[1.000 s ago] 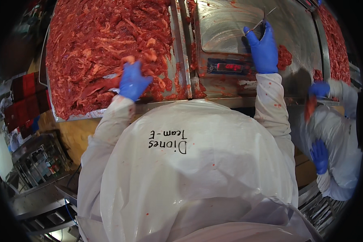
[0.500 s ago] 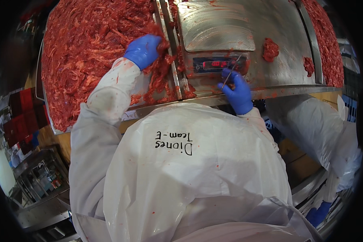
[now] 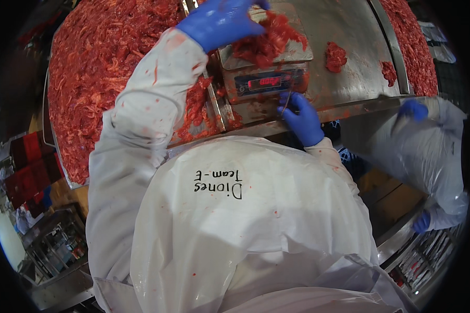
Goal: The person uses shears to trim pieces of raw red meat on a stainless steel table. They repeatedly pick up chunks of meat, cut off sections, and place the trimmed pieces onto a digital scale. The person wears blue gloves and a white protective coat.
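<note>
Above the steel plate of a bench scale (image 3: 300, 55), my left hand (image 3: 219, 23) in a blue glove has its fingers spread. A blurred clump of raw red meat (image 3: 271, 41) is at its fingertips, over the plate; whether they still touch it is hard to tell. My right hand (image 3: 304, 121), also blue-gloved, is by the scale's front right corner near the table edge. Its fingers are closed on a thin metal tool (image 3: 285, 103), seen edge-on and partly blurred. The red display (image 3: 265, 82) on the scale's front is lit.
A large tray of shredded raw meat (image 3: 104, 68) fills the left side, with a metal divider (image 3: 214, 107) beside the scale. Small meat pieces (image 3: 336, 56) lie on the steel table (image 3: 355, 31). More meat (image 3: 415, 47) is at far right. A co-worker's blue-gloved hand (image 3: 413, 109) is at right.
My left hand has moved from the meat tray rightward and up to the scale, bringing the clump over the plate. My right hand stays near the scale. The co-worker's hand has come up at right.
</note>
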Demonstrator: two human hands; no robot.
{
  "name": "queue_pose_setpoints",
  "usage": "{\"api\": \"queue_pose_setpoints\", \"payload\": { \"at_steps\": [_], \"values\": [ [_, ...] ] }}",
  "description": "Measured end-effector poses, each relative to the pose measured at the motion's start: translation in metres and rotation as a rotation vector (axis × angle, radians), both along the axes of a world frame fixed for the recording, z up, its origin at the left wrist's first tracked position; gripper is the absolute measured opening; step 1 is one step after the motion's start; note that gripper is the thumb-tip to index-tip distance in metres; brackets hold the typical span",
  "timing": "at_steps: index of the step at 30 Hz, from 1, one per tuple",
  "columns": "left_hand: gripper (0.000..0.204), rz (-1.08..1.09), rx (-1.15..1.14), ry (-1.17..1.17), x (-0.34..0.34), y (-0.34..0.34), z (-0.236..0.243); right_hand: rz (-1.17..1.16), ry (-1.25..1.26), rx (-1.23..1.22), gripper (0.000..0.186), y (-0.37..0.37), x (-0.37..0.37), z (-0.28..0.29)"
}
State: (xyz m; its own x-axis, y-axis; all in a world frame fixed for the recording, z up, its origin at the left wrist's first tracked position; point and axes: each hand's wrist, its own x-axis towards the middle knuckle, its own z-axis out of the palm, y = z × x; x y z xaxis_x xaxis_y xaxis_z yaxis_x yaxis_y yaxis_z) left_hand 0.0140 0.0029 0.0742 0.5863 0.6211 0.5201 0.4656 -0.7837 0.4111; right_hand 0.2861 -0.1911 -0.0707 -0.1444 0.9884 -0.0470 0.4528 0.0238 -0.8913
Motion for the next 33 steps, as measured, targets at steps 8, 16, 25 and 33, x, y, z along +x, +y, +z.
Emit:
{"api": "queue_pose_setpoints", "payload": {
  "at_steps": [8,16,25,33],
  "values": [
    [0.015,0.284,-0.136,0.141,0.003,-0.048,-0.077,0.256,0.326,-0.493,0.027,0.07,-0.021,0.068],
    [0.011,0.398,-0.539,-0.126,-0.063,-0.061,-0.061,0.477,0.526,-0.653,0.05,0.072,0.013,0.076],
    [0.027,0.877,-0.704,0.633,-0.193,-0.128,-0.097,0.43,0.454,-0.493,0.032,0.054,0.034,0.082],
    [0.019,0.275,-0.208,0.073,-0.008,-0.084,-0.05,0.395,0.246,-0.281,0.031,0.126,0.01,0.102]
  ]
}}
